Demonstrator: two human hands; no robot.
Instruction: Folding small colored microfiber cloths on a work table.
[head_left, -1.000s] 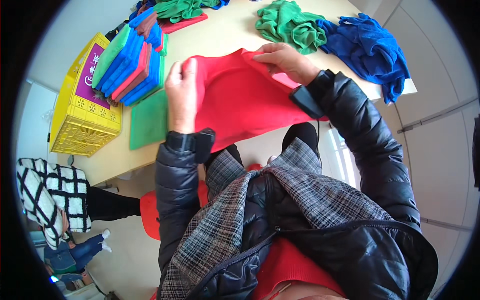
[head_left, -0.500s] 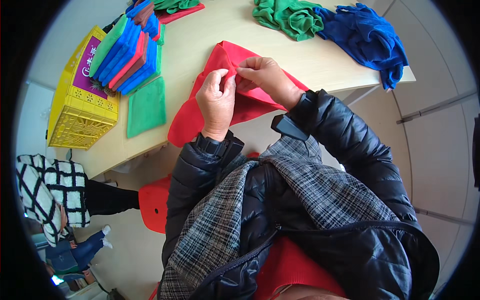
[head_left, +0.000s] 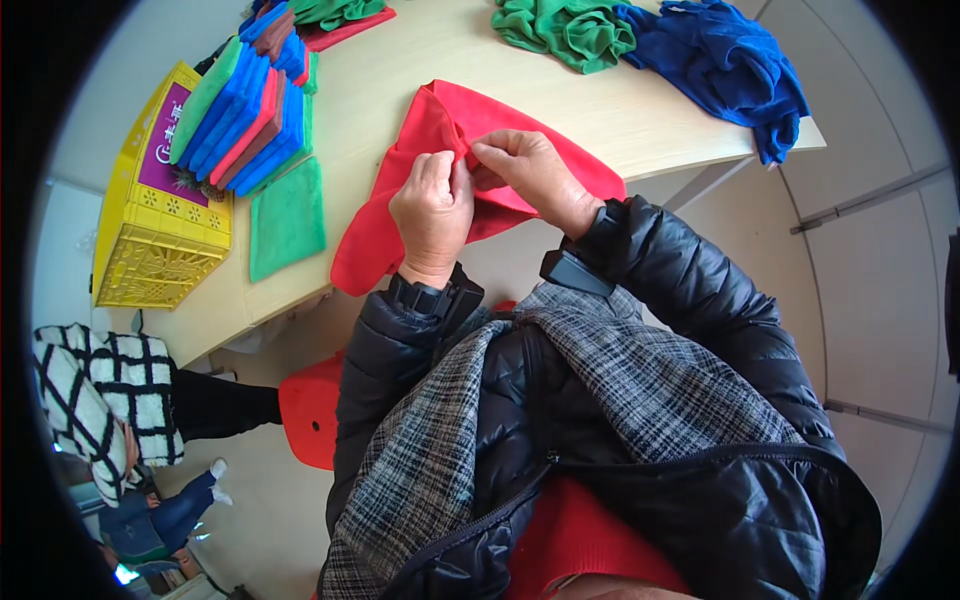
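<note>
A red cloth (head_left: pixel 372 240) lies partly on the table, its near side hanging over the edge. My left hand (head_left: pixel 434 215) is closed in a pinch on a raised fold of it. Close beside, my right hand (head_left: pixel 530 175) pinches the same cloth with thumb and forefinger. Both sets of fingertips nearly meet at the fold, and what lies between them is too small to make out beyond the cloth. A flat, folded green cloth (head_left: pixel 287 218) rests to the left of the red one.
Folded cloths (head_left: pixel 250 120) in several colours stand stacked against a yellow plastic basket (head_left: pixel 165 255) at the left. Crumpled green cloth (head_left: pixel 565 30) and blue cloth (head_left: pixel 715 65) lie at the table's far right. A red stool (head_left: pixel 308 415) and a person in a checked jacket (head_left: pixel 140 385) are at the left.
My left fingers have curled in more tightly at the fold. The cloth's right part spreads out a little farther, and the whole view has shifted slightly.
</note>
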